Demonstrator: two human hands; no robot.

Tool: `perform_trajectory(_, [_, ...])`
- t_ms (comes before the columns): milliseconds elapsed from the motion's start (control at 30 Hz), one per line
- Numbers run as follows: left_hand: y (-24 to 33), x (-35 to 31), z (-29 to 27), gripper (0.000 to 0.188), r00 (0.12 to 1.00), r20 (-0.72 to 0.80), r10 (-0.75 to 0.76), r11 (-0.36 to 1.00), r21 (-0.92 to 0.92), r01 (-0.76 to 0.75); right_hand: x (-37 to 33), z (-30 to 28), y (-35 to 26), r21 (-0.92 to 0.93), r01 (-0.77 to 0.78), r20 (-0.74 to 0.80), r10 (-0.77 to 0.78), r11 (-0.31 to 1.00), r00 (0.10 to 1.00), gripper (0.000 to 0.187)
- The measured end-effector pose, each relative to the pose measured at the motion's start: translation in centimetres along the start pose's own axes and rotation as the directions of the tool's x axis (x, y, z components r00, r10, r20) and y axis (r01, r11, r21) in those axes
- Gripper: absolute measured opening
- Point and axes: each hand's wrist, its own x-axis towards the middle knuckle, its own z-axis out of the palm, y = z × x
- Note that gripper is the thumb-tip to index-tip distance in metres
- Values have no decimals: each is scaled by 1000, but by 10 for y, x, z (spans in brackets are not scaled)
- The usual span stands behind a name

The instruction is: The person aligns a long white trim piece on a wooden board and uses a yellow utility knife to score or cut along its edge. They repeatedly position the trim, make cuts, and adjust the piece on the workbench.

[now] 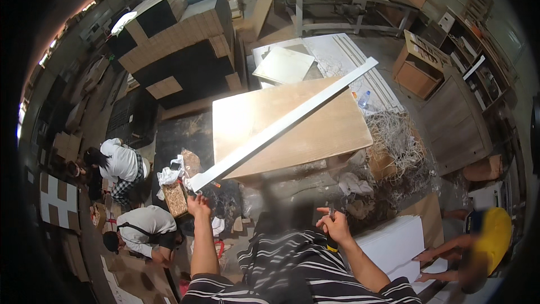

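A long white strip [281, 126] lies diagonally across a light wood-faced panel [315, 135], its lower left end jutting past the panel's edge. Just below that end is my left hand [198, 207], fingers loosely bent and apart; no grip on the strip shows. My right hand [336, 227] is raised in front of my body at the right, index finger pointing left and the other fingers curled. A slim dark piece shows at its fingers and a yellow-and-black part [332, 247] below, so it seems to hold something I cannot make out.
Two people in light shirts [147, 225] crouch at the left. A person in yellow [495, 242] handles white panels [394, 245] at the right. A tall wrapped stack [180, 45] stands behind, left. Tangled strapping [396, 143] and a plastic bottle [364, 99] lie right of the panel.
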Motion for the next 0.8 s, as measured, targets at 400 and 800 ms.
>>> perform_trajectory(400, [-100,-51,220,19,312,941,134,439,226,-870,43,21,33,350,-50,-246,144,935,958,36])
perform_trajectory(800, [-250,-51,319,67,-234,943,-236,-496,-324,-805,-4,95,94,525,15,-576,342,851,742,33])
